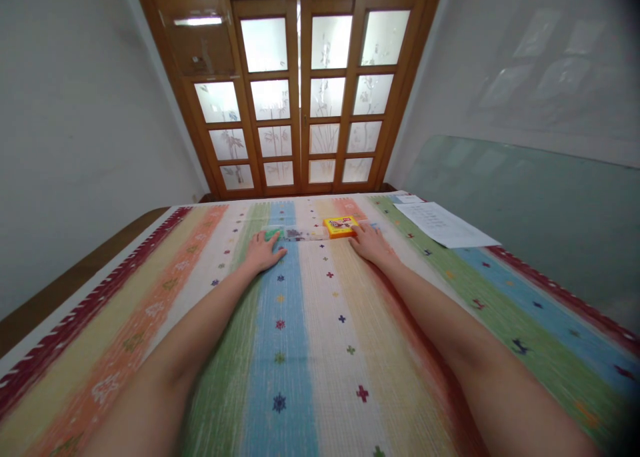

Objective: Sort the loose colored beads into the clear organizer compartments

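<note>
Both my arms stretch forward over a striped, many-coloured tablecloth (310,337). My left hand (263,250) lies flat, fingers out, its tips touching the green end of a long clear plastic case (295,233). My right hand (370,243) rests flat with fingers spread, just to the right of a small yellow box (341,226) with a red edge. The clear case lies between the two hands, and the yellow box sits at its right end. What the case holds is too small to make out.
A white printed sheet of paper (443,223) lies at the far right of the cloth. Wooden doors with frosted glass panes (300,97) stand behind the table. A pane of glass (525,203) leans along the right wall.
</note>
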Demonstrator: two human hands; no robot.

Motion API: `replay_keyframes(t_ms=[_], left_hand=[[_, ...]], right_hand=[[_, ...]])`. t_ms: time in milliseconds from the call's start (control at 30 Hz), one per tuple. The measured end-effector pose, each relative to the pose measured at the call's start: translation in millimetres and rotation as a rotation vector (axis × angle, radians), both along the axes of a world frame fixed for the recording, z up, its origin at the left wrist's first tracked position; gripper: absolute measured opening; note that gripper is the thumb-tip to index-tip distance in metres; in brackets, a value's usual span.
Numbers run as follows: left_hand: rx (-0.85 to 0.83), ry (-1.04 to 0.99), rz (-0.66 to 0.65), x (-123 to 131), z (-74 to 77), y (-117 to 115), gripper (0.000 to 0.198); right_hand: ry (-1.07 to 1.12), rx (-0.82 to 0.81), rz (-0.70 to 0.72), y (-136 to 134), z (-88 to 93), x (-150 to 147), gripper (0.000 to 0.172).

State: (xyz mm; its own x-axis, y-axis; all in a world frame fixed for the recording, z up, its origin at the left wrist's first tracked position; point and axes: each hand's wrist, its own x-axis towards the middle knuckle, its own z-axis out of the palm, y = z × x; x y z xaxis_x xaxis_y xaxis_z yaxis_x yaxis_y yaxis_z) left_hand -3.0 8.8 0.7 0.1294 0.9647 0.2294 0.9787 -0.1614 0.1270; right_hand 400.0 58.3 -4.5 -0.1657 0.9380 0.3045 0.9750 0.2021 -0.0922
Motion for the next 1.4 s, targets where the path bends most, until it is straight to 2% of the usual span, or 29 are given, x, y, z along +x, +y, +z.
replay_keyframes(t_ms=[200, 333, 533, 700, 800, 1000, 1167, 1400], left_hand=[[0.002, -0.043, -0.048, 29.2, 1.7, 6.7, 0.082], [-0.011, -0.067, -0.063, 39.0, -2.1, 7.7, 0.082], [0.009, -0.086, -0.103, 34.0, -12.8, 3.2, 0.081], [-0.006, -0.053, -0.152, 33.7, -11.5, 2.2, 0.078], [-0.037, -0.030, -0.144, 35.0, -10.2, 2.3, 0.078], [-0.039, -0.014, -0.134, 35.1, -10.7, 2.6, 0.077], [-0.046, -0.015, -0.147, 34.2, -9.3, 5.8, 0.077], [-0.040, -0.005, -0.129, 38.9, -6.9, 10.4, 0.076]], right_hand=[[-0.033, 0.052, -0.100, -0.5, -1.0, 14.2, 0.045], [-0.038, 0.108, -0.189, -3.8, -0.8, 14.0, 0.046], [-0.031, 0.076, 0.012, -1.0, 3.4, 10.6, 0.059], [0.001, 0.024, -0.036, 8.1, 4.4, 2.8, 0.059], [0.003, 0.046, -0.031, 7.8, 5.2, -4.2, 0.060], [-0.051, 0.112, 0.217, -0.7, 8.0, -28.9, 0.044], [-0.043, 0.094, 0.184, 7.9, 11.1, -43.0, 0.040], [-0.022, 0.085, 0.192, 17.1, 13.3, -42.0, 0.039]])
